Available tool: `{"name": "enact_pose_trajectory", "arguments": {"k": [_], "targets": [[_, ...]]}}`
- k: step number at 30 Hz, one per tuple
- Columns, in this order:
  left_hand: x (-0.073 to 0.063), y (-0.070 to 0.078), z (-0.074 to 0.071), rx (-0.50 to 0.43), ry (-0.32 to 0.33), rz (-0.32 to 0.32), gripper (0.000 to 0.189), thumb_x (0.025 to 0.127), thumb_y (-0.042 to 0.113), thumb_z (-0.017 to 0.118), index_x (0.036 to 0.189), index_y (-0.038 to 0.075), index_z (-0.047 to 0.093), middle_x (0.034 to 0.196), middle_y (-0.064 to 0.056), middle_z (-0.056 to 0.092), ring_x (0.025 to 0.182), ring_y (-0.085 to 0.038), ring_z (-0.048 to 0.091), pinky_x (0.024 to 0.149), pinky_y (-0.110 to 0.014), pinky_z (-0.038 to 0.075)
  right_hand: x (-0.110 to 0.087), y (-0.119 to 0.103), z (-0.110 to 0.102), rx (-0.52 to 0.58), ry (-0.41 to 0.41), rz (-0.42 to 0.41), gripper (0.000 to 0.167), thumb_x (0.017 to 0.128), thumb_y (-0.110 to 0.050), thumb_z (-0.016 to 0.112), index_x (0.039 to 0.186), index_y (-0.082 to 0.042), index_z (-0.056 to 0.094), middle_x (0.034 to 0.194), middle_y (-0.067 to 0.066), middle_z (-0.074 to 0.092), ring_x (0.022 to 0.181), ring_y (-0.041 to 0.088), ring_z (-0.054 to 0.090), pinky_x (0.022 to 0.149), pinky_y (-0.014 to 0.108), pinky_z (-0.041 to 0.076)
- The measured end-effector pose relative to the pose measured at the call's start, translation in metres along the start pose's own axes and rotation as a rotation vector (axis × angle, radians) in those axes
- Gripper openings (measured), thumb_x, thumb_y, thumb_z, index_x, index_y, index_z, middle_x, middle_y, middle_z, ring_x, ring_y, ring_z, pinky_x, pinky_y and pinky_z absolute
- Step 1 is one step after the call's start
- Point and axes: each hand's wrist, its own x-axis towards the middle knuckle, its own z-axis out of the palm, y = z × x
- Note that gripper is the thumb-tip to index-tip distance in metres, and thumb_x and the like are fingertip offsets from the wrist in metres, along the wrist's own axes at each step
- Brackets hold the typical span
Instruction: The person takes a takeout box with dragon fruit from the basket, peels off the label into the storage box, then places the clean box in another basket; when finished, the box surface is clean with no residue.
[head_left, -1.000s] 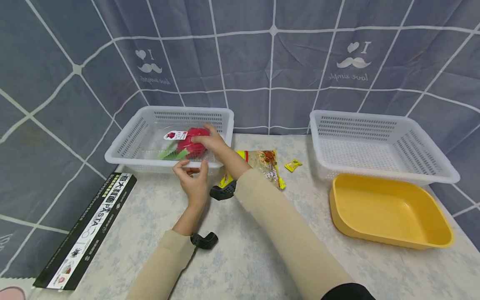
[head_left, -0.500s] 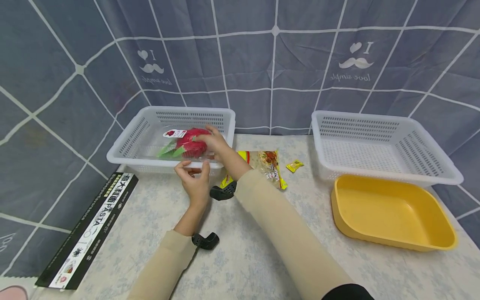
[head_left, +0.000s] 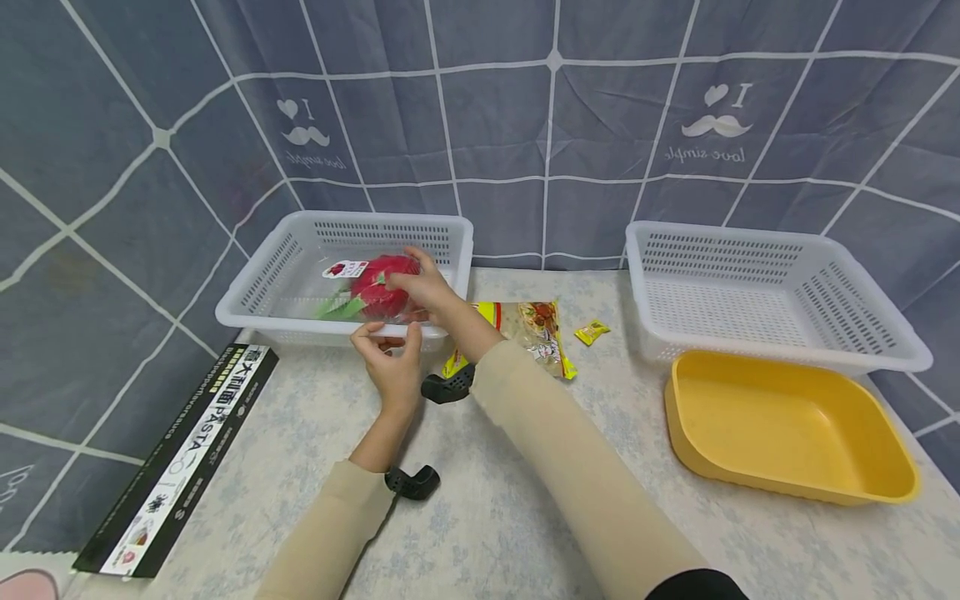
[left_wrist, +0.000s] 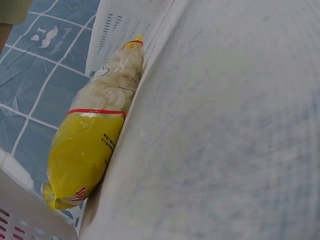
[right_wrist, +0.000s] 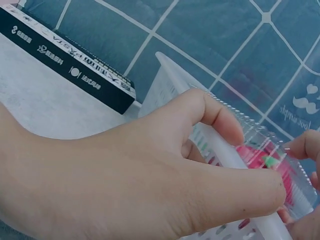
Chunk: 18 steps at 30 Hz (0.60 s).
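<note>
A clear plastic box with red, green-tipped dragon fruit and a printed label lies in the left white basket. My right hand reaches over the basket's right side and grips the box's right end, thumb over the fruit. My left hand holds the front rim with thumb and bent fingers. The right wrist view shows this left hand large at the rim, with fingers of my right hand at the clear box. Only a bag and baskets fill the left wrist view.
Behind the right forearm lies a yellow food bag, beside a small yellow packet. A second white basket and a yellow tub stand at right. A long black pasta box lies at left.
The box has shifted slightly left inside the basket, and the fruit under the right hand shows at a different angle. The left hand stays at the front rim.
</note>
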Motion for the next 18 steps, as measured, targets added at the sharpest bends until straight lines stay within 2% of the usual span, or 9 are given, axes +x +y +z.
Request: {"name": "enact_pose_trajectory", "arguments": {"k": [6,12,16,18], "targets": [[0.001,0.0013,0.0003,-0.002,0.015,-0.006,0.04,0.082,-0.001,0.068,0.107,-0.01,0.038,0.084,-0.032,0.045,0.077,-0.032,0.047,0.072,-0.028,0.029,-0.001,0.0012,0.0052,-0.001,0.067,-0.044,0.052,0.088,-0.014,0.065,0.135,-0.025,0.045,0.103,0.009,0.058,0.04,0.013,0.042,0.04,0.023,0.043],[0.0002,0.0024,0.0007,0.01,0.025,0.005,0.041,0.081,-0.002,0.068,0.106,-0.013,0.037,0.084,-0.038,0.044,0.078,-0.043,0.046,0.072,-0.029,0.028,-0.0017,0.0012,0.0071,0.007,0.119,-0.018,0.044,0.086,-0.014,0.066,0.125,-0.026,0.049,0.085,0.008,0.06,0.038,0.013,0.039,0.038,0.022,0.04],[-0.0006,0.0022,0.0009,0.019,0.027,0.008,0.043,0.081,-0.002,0.068,0.107,-0.015,0.036,0.084,-0.037,0.044,0.078,-0.044,0.046,0.073,-0.039,0.03,-0.0023,0.0015,0.0061,0.019,0.106,-0.014,0.044,0.086,-0.013,0.066,0.124,-0.026,0.049,0.079,0.01,0.059,0.037,0.013,0.038,0.037,0.022,0.038],[-0.0007,0.0022,0.001,0.023,0.028,0.011,0.043,0.081,-0.001,0.068,0.107,-0.015,0.036,0.083,-0.036,0.044,0.077,-0.041,0.046,0.073,-0.044,0.029,-0.0024,0.0016,0.0056,0.033,0.102,-0.016,0.044,0.086,-0.013,0.065,0.125,-0.026,0.049,0.081,0.01,0.06,0.037,0.013,0.038,0.037,0.022,0.039]]}}
